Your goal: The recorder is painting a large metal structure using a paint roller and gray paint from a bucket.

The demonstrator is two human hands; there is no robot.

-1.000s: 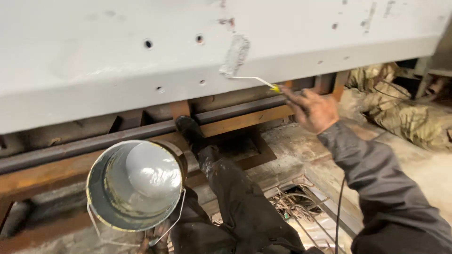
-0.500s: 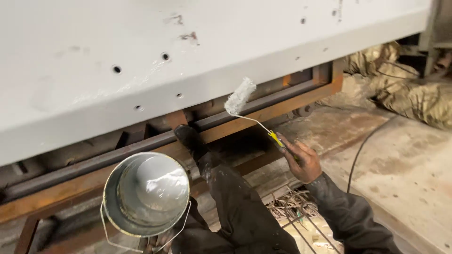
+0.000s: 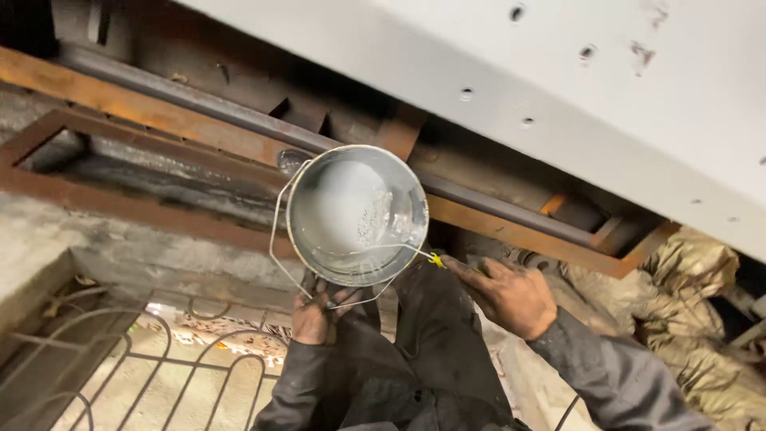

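Two hands work around one landmark, the round metal paint can (image 3: 355, 214), and everything else sits relative to it. Below the can, the left hand (image 3: 317, 313) is closed round its base and holds it up with the open mouth facing the viewer; the wire bail (image 3: 278, 231) hangs loose off the can's left side. To the can's lower right, the right hand (image 3: 511, 295) is closed on the yellow-tipped handle of a small paint roller (image 3: 375, 219). The roller's thin wire frame runs from that hand up and leftward over the can's rim, so its long axis points from lower right into the can, and the roller head lies inside, against the white paint on the right half. Above and to the right of the can slants the grey painted panel (image 3: 606, 88); behind the can runs a rusty steel frame (image 3: 159, 112).
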